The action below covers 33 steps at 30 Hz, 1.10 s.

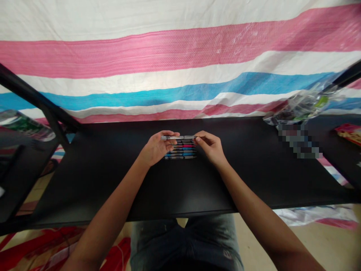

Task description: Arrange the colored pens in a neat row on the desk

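Note:
Several pens (pixel 182 151) lie side by side in a stack of rows on the black table (pixel 180 188), blue, red and dark ones among them. Just over the far end of the rows, a clear and grey pen (pixel 180 137) is held level between both hands. My left hand (pixel 158 147) has its thumb and fingers around the pen's left part, palm partly turned up. At the other end, my right hand (pixel 210 146) pinches the tip with thumb and forefinger. The hands partly cover the ends of the pens below.
A clear plastic bag (pixel 301 105) with dark and green contents sits at the back right, near a pixelated patch. Black metal bars (pixel 42 99) rise at the left. A red and yellow packet (pixel 349 133) lies far right. Striped sheeting (pixel 169 52) hangs behind.

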Tool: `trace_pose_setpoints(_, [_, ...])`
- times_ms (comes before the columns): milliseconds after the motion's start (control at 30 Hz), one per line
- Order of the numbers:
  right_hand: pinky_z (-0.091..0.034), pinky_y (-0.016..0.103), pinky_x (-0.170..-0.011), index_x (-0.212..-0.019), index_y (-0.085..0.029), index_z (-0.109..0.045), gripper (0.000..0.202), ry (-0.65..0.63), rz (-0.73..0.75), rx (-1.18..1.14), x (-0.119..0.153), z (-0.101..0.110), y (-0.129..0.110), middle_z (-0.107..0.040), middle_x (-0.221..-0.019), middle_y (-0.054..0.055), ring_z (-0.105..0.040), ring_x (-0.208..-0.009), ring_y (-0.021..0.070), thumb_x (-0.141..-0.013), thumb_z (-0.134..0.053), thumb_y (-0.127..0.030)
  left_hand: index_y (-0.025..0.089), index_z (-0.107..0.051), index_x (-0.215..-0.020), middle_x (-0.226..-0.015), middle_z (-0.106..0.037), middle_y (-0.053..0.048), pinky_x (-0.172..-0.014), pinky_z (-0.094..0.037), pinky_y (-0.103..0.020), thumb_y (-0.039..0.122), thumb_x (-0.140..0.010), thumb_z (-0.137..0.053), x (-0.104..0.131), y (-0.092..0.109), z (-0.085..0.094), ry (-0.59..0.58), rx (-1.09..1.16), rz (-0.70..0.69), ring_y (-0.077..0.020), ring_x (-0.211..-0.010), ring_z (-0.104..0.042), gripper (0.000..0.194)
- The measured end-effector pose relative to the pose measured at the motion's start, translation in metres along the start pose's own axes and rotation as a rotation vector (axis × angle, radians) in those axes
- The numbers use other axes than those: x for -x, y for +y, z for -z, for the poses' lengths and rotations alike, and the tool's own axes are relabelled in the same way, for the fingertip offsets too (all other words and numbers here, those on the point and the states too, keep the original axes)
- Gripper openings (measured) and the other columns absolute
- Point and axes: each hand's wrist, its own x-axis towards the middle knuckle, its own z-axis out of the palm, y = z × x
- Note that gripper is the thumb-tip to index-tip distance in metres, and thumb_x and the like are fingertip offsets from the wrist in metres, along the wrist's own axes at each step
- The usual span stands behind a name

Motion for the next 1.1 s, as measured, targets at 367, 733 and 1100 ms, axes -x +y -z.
trace_pose_setpoints(367, [-0.054,0.033,-0.069,-0.085,-0.021,-0.072,0.033,-0.014,0.01,0.001,-0.0007,0.0019,0.0014,-0.068,-0.078,0.003,-0.064,-0.072,0.018,-0.088,-0.072,-0.054,0.011,-0.077,-0.092,-0.105,-0.078,-0.014,-0.065,-0.057,-0.022,0.035,-0.093,-0.071,-0.0007,-0.002,0.0035,-0.006,-0.033,-0.051,-0.0183,-0.083,-0.075,0.025])
trace_pose_setpoints(733, [-0.054,0.032,-0.069,-0.086,-0.022,-0.074,0.029,-0.021,-0.005,-0.048,0.0006,0.0005,0.0046,-0.069,-0.08,0.003,-0.065,-0.072,0.0169,-0.086,-0.076,-0.05,0.01,-0.077,-0.093,-0.104,-0.078,-0.016,-0.063,-0.055,-0.022,0.029,-0.091,-0.072,-0.0012,0.0012,0.008,-0.02,-0.071,-0.091,-0.0173,-0.079,-0.073,0.02])
trace_pose_setpoints(1100, [-0.054,0.031,-0.071,-0.086,-0.021,-0.074,0.025,-0.04,0.003,-0.02,0.0021,-0.0021,0.0017,-0.07,-0.082,0.003,-0.065,-0.075,0.017,-0.088,-0.075,-0.046,0.011,-0.076,-0.089,-0.095,-0.078,-0.013,-0.063,-0.055,-0.024,0.036,-0.099,-0.061,-0.0019,0.0043,0.0017,0.062,-0.018,-0.071,-0.0163,-0.075,-0.072,0.031])
